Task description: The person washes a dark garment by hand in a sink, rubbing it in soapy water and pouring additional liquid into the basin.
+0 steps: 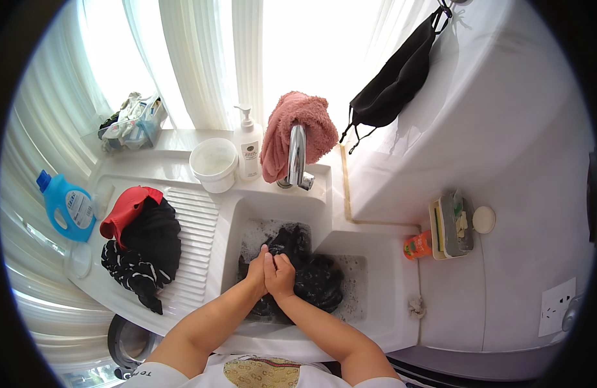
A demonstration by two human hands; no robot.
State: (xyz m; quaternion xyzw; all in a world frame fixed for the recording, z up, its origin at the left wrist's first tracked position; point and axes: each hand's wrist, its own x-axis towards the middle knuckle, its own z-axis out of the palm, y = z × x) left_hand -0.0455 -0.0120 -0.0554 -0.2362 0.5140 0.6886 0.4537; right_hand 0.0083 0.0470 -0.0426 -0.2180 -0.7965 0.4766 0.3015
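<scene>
White shirt front (263, 373) with tan print at the lower edge; bare left forearm (211, 320) and right forearm (327, 326) reach forward from it over the white sink (389, 271). Left hand (256, 268) and right hand (280, 277) are together, touching each other, above wet black cloth (319, 284). Cannot tell if either is clamped on cloth; whatever lies between the palms is hidden. Black cloth sits bunched in the basin, in sudsy water (255, 234), under and around the hands.

Left of basin: ribbed washboard (195, 249), dark garments (159, 236) piled partly on it, red piece (131, 210) on top. Blue bottle (70, 208) beyond the pile. Back ledge: white tub (214, 158), pump bottle (249, 152) beside it, pink towel (280, 136) bunched at the chrome faucet (298, 152). Right wall side: hanging black mask (394, 81), orange bottle (418, 246) next to a holder (455, 226), socket plate (557, 306).
</scene>
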